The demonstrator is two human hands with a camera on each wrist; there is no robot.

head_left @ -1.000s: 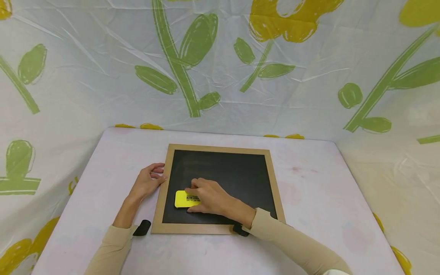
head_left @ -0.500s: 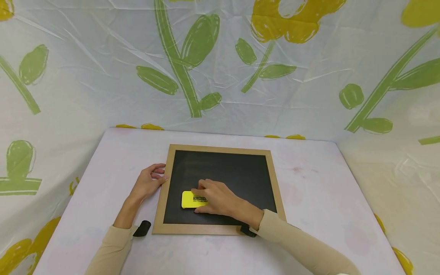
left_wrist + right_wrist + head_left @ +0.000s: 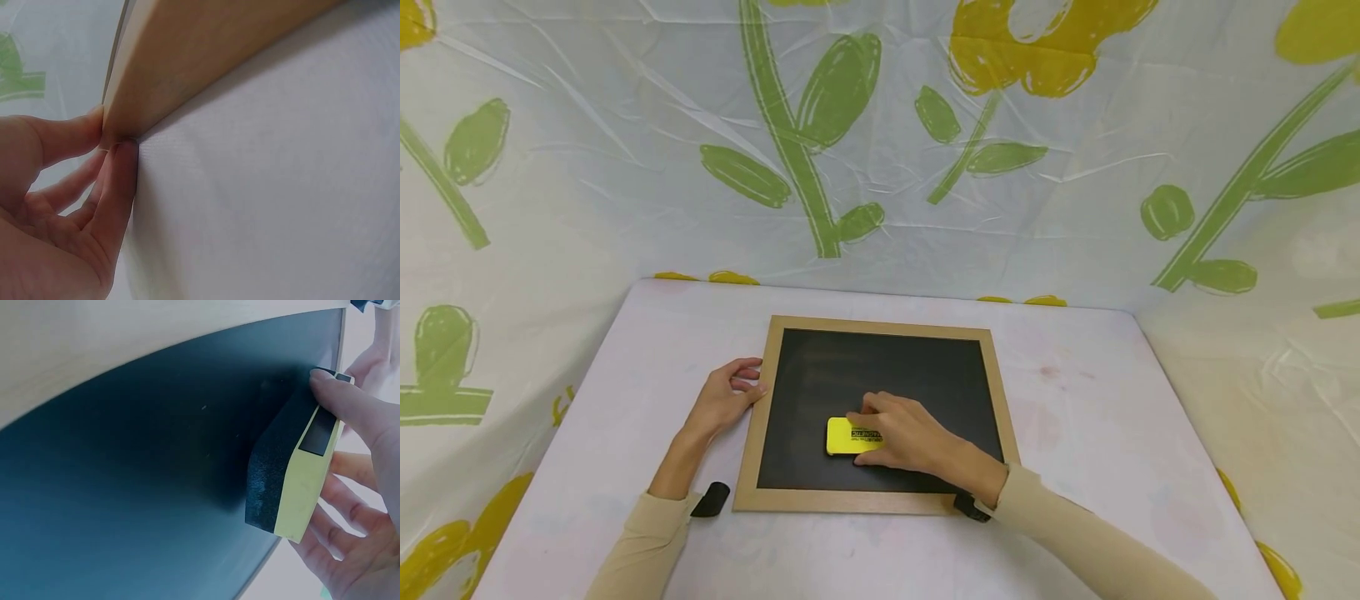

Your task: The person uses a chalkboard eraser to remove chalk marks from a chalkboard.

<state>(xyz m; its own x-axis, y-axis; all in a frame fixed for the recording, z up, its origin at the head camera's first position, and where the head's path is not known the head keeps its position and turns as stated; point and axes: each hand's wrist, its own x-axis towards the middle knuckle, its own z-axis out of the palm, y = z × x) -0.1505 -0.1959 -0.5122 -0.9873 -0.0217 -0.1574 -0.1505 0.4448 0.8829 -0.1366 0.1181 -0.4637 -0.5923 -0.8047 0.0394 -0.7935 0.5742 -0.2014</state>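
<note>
A wood-framed chalkboard (image 3: pixel 887 367) lies on the table. My right hand (image 3: pixel 910 433) holds a yellow-topped eraser (image 3: pixel 844 436) with black print, its dark felt side toward the black surface in the lower middle. In the right wrist view the thumb lies along one side of the eraser (image 3: pixel 300 481) and the fingers reach round the other; a few pale specks show on the board (image 3: pixel 156 462). My left hand (image 3: pixel 722 396) is at the board's left frame edge. The left wrist view has its thumb and fingertips (image 3: pixel 128 156) pinching the wooden frame (image 3: pixel 169 69).
The table (image 3: pixel 1075 400) has a pale, faintly blotched cover. Behind it and at both sides hangs a white sheet (image 3: pixel 647 192) printed with yellow flowers and green stems. A black wrist strap piece (image 3: pixel 711 500) shows beside the left cuff, another (image 3: pixel 972 507) under the right wrist.
My right hand has moved to the right across the lower part of the board with the eraser. My left hand stays at the frame's left edge.
</note>
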